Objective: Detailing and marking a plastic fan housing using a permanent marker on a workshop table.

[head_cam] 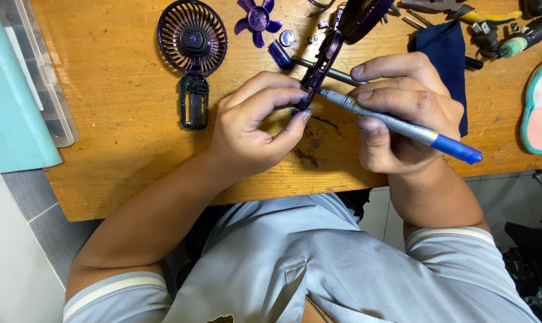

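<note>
The left hand (253,122) pinches the lower end of a purple fan housing (333,39) between thumb and fingertips, fingers curled shut around the plastic. The right hand (402,113) is closed on a blue-capped screwdriver (396,125), gripping it like a pen, its tip set against the housing right where the left fingers hold it. Both hands work above the middle of the wooden table (115,119), a little back from its near edge, and the housing slants up toward the far edge.

Open wood lies to the left of the hands, between them and the table's left edge. On that stretch, toward the far edge, a round fan grille (192,37) with its handle piece lies flat, well apart from the left hand. A purple fan blade (257,21) sits near the far edge, with a small silver disc (287,37) just beside it. A dark blue cloth (447,57) lies just behind the right hand. Pliers (462,11) rest at the far right corner, so that side is crowded.

A teal lid (10,101) over a clear box covers the table's left edge. Below the near edge show grey floor tiles (37,203) and the person's light blue shirt (319,263).
</note>
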